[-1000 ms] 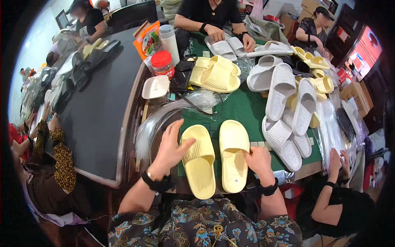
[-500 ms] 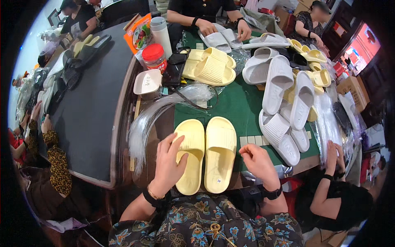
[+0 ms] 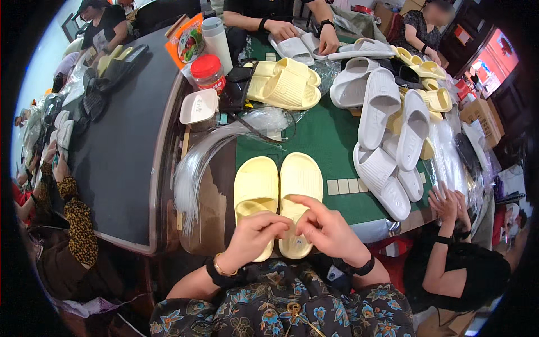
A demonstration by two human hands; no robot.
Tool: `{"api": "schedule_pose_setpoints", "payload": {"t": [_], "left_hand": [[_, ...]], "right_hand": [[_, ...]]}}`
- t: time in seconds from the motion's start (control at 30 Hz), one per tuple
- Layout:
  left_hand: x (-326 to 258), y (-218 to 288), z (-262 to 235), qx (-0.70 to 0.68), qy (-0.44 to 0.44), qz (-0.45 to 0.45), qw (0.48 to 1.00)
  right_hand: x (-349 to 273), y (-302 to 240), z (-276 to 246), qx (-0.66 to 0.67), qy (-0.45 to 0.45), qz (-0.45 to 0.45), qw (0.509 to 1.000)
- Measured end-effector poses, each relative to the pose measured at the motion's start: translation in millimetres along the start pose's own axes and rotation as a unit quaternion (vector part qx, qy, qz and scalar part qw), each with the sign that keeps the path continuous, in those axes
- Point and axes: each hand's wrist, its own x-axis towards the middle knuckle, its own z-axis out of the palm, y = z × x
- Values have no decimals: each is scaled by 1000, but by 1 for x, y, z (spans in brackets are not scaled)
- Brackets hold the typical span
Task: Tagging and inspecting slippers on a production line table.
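Directly before me at the table's near edge lies a pair of pale yellow slide sandals, toes pointing away: a left slide (image 3: pixel 256 177) and a right slide (image 3: pixel 303 171). Over the left slide's opening, my left hand (image 3: pixel 252 238) is closed, its fingertips bunched toward the middle. My right hand (image 3: pixel 331 230) hovers above the right slide, thumb and bent fingers drawn together in a pinch. Both sets of fingertips nearly meet between the slides; anything in them is too small to make out. Beyond the left slide lies a bundle of thin clear plastic strands (image 3: pixel 205 154).
Grey slides (image 3: pixel 382 106) pile up at right, with yellow ones (image 3: pixel 435 100) behind. Another yellow pair (image 3: pixel 289 84), a red-lidded jar (image 3: pixel 208 73), a white tub (image 3: pixel 199 108) and a bottle (image 3: pixel 216 42) stand farther back. Co-workers' hands (image 3: pixel 286 31) handle grey slides opposite.
Both my hands have come inward over the slides, their fingers bunching together. The co-worker's hands at right have spread apart slightly.
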Motion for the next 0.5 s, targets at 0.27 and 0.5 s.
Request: {"api": "schedule_pose_setpoints", "payload": {"t": [0.27, 0.5], "left_hand": [[-25, 1, -29, -264, 22, -108, 958], [-23, -10, -34, -117, 124, -145, 975]], "right_hand": [[3, 42, 28, -190, 80, -89, 974], [-11, 30, 36, -248, 113, -132, 953]]}}
